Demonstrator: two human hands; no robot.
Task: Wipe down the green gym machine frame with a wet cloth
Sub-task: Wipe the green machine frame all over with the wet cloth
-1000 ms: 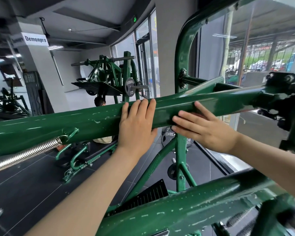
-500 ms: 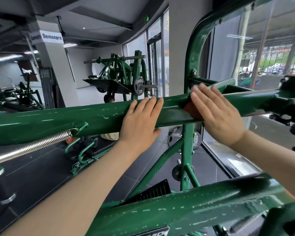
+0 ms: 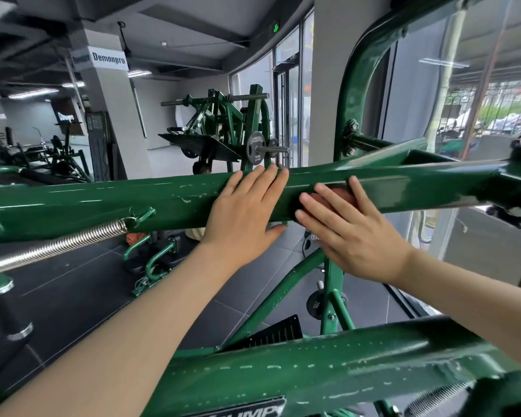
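My left hand point(image 3: 247, 212) lies flat against the upper beam point(image 3: 103, 203) of the green machine frame, fingers straight over its top edge and thumb under the lower edge, bracing and grasping nothing. My right hand point(image 3: 352, 233) presses a reddish cloth point(image 3: 340, 195) against the near face of the same beam, just beside the left hand; the fingers are extended and spread, so this grip is a flat press, not a closed hold. The step in hand appears to be the wiping stroke along this beam. The next move likely calls for steady pressure while sliding the cloth sideways, with the bracing hand shifted clear of its path. The lower beam point(image 3: 328, 374), nearest the camera, shows pale chips or marks and probably awaits wiping.

Most of the cloth is hidden beneath my palm, so its size and wetness cannot be judged. The far side of the upper beam is out of sight. A coil spring point(image 3: 57, 245) is cut off at the left edge.
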